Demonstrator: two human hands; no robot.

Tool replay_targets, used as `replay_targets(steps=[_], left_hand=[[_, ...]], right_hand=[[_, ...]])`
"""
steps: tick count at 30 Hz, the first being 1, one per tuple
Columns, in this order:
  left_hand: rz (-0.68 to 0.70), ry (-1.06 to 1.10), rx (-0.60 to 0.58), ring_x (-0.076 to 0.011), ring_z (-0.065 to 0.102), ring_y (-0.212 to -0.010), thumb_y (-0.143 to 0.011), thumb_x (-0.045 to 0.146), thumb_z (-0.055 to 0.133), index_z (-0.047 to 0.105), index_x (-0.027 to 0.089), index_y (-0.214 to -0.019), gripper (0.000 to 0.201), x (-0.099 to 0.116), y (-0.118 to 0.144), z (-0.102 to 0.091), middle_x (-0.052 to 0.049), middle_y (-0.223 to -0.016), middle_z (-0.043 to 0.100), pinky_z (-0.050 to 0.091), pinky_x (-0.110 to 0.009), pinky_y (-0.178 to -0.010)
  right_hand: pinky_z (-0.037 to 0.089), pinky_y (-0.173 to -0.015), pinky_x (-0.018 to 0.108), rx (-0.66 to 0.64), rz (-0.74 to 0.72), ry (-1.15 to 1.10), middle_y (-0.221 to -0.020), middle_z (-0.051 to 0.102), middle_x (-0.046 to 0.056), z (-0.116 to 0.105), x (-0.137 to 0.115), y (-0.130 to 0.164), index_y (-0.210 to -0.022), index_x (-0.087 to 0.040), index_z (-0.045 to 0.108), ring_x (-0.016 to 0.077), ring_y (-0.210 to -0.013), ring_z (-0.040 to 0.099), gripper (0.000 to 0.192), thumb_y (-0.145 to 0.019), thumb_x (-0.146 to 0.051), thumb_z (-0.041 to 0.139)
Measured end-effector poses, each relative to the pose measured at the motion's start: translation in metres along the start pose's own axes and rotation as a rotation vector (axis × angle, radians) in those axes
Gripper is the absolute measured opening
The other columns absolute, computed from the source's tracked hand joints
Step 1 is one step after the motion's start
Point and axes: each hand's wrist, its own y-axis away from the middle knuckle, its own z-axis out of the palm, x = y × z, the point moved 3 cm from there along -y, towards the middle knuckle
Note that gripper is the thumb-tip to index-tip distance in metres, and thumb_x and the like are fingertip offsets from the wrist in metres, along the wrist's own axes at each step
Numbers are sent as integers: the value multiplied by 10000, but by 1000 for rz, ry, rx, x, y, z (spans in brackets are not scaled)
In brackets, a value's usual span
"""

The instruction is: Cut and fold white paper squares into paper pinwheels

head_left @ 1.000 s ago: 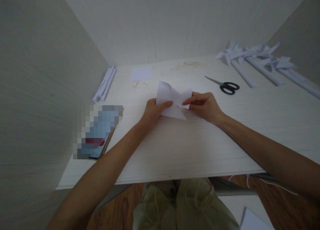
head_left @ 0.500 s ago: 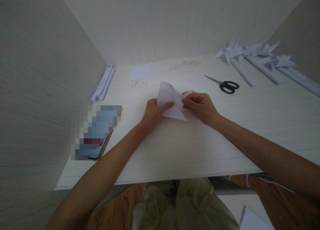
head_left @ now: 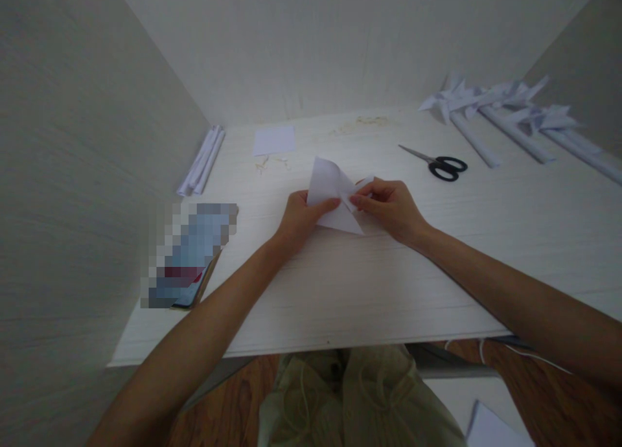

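The fingers (head_left: 326,205) of the left hand (head_left: 297,217) pinch the near left part of a folded white paper sheet (head_left: 328,183), thumb laid on top, while the right hand (head_left: 392,207) has its fingertips closed on a flap of the same sheet at the centre, so both hands grasp the paper and hold it just above the worktop (head_left: 369,285), its lower corner touching or nearly touching the surface. The sheet stands partly raised, one curved flap lifting away beyond the fingers. From this grip, the likeliest slip is a crooked crease: the paper is thin and only pinched at two points, so an uneven pull by the right hand could skew the flap or tear it at the centre where the folds meet. Beyond the right hand, well apart, lie black-handled scissors (head_left: 440,164) with blades pointing left, and farther to that side a heap of paper pinwheels (head_left: 490,100) on rolled paper sticks. Beyond the left hand lies a small square of paper (head_left: 273,140), with rolled paper tubes (head_left: 201,162) against the side wall farther left. Nearer than the left hand, towards the worktop's edge, lies a phone (head_left: 187,256), its screen blurred.
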Motion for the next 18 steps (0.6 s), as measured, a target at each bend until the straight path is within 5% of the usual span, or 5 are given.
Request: replay_targets(steps=[18], left_hand=[[44,-133,11,-142,572,-602,-561,333,679,651,90,-718,291,4,5,1,-61,-710,648,438,-240,-538]], right_hand=[[392,-526,258,-6,-17,7,-670,594,15,2,-3,1,-580,-168,621,113,-604,520,136,-628,-286,669]])
